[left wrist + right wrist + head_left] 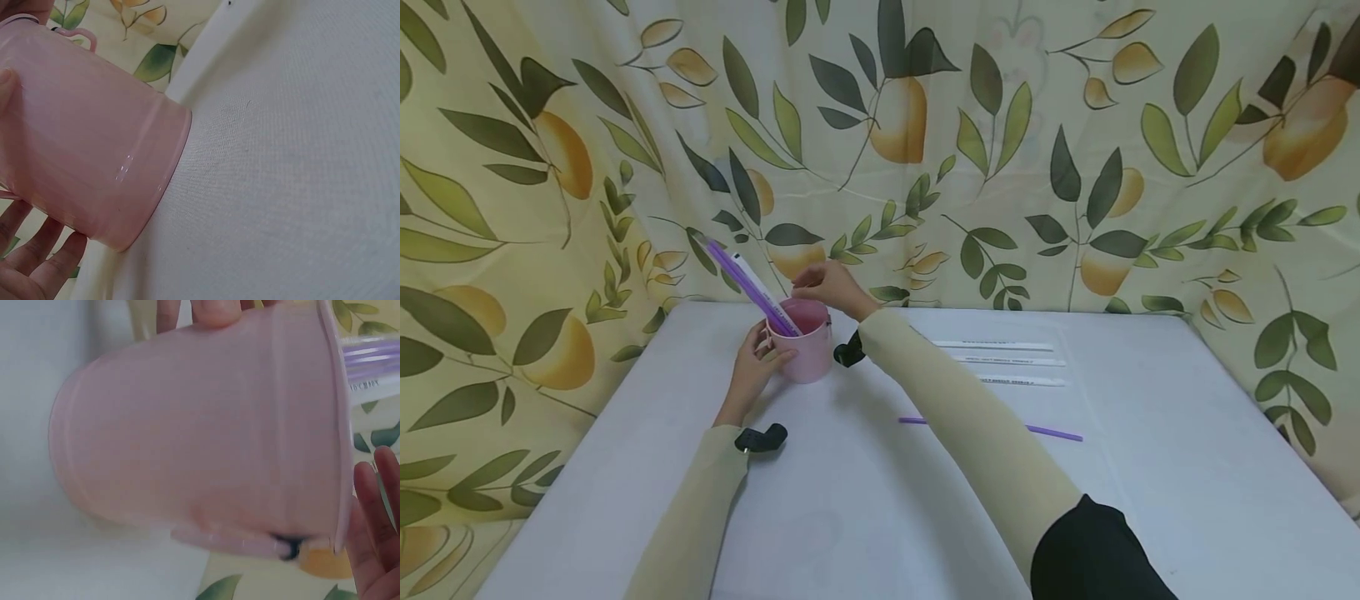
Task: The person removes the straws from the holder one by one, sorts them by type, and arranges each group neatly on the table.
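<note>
A small pink bucket [807,357] stands on the white table, and slim purple and white sticks [758,293] lean out of it to the left. My left hand [752,367] holds the bucket's left side, with thumb and fingers on opposite sides of the wall in the left wrist view. At the bucket's far rim is my right hand [835,287]. In the right wrist view, that hand's fingers [372,506] extend beside the rim, and no object shows in them. The bucket's wall hides the lower ends of the sticks.
Right of the bucket, several white sticks [1011,362] with dark printing lie side by side, partly behind the right sleeve. Nearer the front is a thin purple stick [1054,433], its middle covered by the forearm. A leaf-and-fruit patterned curtain [880,192] hangs behind the table [1187,450].
</note>
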Available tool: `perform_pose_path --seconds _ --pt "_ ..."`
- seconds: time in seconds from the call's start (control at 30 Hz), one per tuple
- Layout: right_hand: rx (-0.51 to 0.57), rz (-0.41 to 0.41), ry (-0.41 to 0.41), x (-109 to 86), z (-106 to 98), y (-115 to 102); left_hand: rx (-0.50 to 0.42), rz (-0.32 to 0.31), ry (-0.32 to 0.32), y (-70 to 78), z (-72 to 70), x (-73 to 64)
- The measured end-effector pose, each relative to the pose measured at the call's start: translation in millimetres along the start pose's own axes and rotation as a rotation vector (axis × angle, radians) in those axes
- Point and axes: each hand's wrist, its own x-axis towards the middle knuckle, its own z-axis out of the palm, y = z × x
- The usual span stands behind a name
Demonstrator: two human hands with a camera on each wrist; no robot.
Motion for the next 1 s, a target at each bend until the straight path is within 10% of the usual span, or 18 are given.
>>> perform_pose_path --seconds 1.0 --pt "-0.094 -0.055 -0.057 7.7 40.0 -13.1 0.038 -0.012 0.015 -3.2 -1.5 0.5"
